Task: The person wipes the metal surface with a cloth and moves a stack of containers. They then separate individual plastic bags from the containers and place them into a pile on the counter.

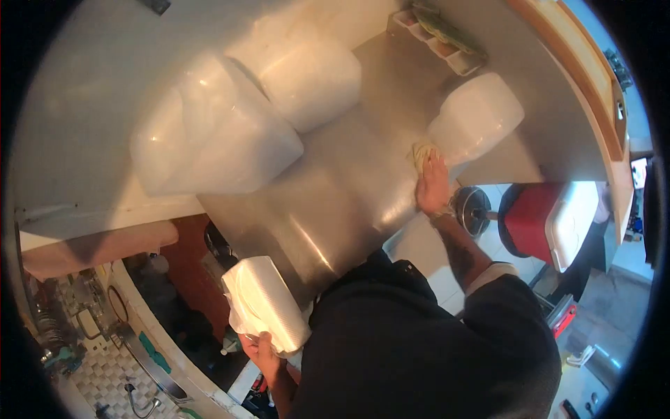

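My left hand (264,353) grips the lower end of a white paper towel roll (269,300), held at the near left edge of the metal counter (335,188). The roll has a finely textured surface and a loose flap on its left side. My right hand (434,185) lies on a pale yellowish cloth (421,155) at the counter's right side, with its fingers stretched over it. Just beyond the cloth is a white plastic-wrapped pack (481,115). The palm side of my right hand is hidden.
Two large plastic-wrapped packs, one big (216,133) and one smaller (310,80), stand at the back left. A sectioned tray (440,42) sits at the back right. To the right are a red-and-white box (548,220) and a round metal stool (472,209). A sink area (105,370) is lower left.
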